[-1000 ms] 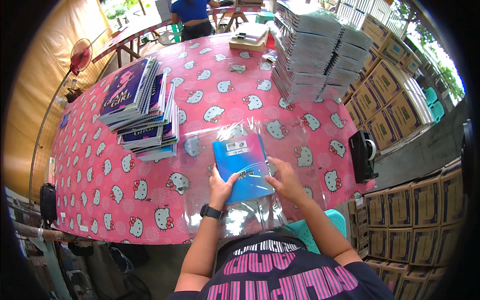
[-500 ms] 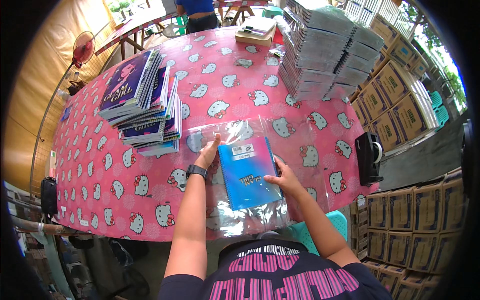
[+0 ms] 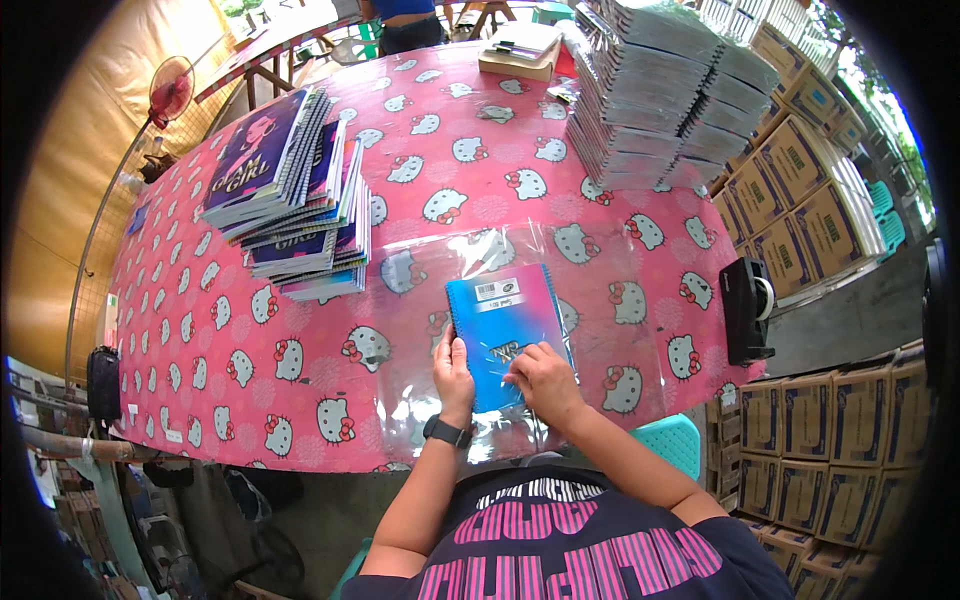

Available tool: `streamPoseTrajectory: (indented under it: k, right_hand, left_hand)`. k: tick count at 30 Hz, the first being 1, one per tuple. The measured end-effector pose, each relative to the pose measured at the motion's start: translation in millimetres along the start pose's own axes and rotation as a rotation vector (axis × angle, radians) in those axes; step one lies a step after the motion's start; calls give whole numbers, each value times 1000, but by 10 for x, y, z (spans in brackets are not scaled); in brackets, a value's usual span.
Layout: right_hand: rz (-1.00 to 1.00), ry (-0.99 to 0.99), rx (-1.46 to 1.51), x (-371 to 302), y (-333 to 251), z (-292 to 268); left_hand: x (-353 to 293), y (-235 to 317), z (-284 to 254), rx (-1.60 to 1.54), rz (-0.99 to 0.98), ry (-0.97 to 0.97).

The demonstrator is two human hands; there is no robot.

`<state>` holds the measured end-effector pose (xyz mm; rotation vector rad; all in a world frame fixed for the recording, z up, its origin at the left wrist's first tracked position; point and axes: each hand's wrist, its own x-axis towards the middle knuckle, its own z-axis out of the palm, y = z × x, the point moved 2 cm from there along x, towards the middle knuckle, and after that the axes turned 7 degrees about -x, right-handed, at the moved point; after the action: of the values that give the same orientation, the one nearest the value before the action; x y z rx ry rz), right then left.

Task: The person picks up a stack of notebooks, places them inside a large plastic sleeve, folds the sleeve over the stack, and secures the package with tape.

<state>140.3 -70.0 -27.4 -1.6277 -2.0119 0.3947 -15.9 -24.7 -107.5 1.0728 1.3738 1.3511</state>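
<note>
A spiral notebook (image 3: 510,315) with a blue and pink cover and a white label lies on a large clear plastic sheet (image 3: 415,400). My left hand (image 3: 455,378), with a dark watch at the wrist, is closed along the notebook's left edge, its thumb near the cover. Over the lower right of the cover, my right hand (image 3: 545,382) has its fingers curled into a pinch. Whatever those fingertips hold, if anything, is too small to make out; glare from clear plastic shows near them.
A stack of spiral notebooks (image 3: 265,170) stands at the left. Tall plastic-wrapped notebook piles (image 3: 650,90) rise at the back right, beside a box (image 3: 520,50). A black tape dispenser (image 3: 743,312) sits by the right edge. Cartons (image 3: 830,415) are piled beyond the pink table (image 3: 230,400).
My left hand has slid down from the notebook's upper left corner to its left edge. My right hand has moved from the right edge onto the cover, fingers now curled. The notebook has turned slightly.
</note>
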Motion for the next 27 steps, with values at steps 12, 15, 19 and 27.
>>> streamPoseTrajectory:
  k: [12,15,19,27]
  right_hand:
    - [363,-236,534,35,240,-60]
    - [200,-134,466,33,127,-162]
    - [119,276,59,61,380,-325]
    - [442,9,540,5,957,81]
  left_hand:
    - [-55,650,70,578,254,-101]
    - [57,336,-22,287,127,24]
    - [42,47,-10,-407,-255,-194]
    - [91,-106,82,-445,-279,-222]
